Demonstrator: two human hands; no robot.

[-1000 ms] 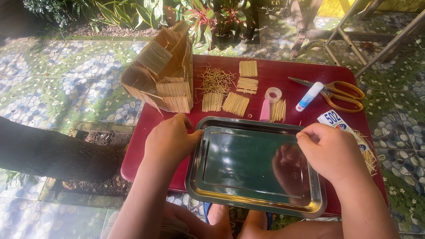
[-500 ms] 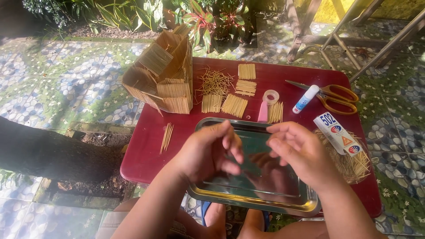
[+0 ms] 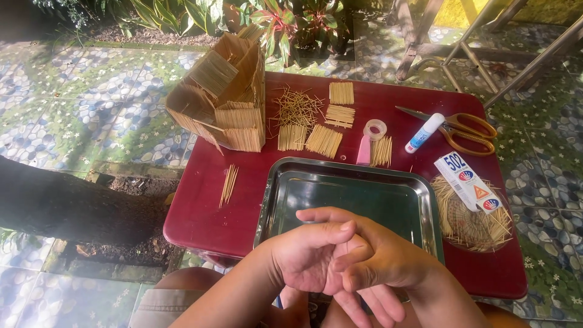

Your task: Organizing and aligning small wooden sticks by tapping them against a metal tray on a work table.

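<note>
Hands pressing together over the near rim of the steel tray (image 3: pixel 276 194), left hand (image 3: pixel 306 258) and right hand (image 3: pixel 379 267) rubbing fingers, grips grasping nothing; toothpick bundles (image 3: pixel 322 140) lying sorted beyond on the red surface (image 3: pixel 200 206).

- The left hand (image 3: pixel 310 255) and the right hand (image 3: pixel 379 267) are pressed together at the near edge of the worktop.
- The right fingers (image 3: pixel 364 307) point down, loosely curled.
- Both forearms come up from below.
- The hands hold nothing visible.
</note>
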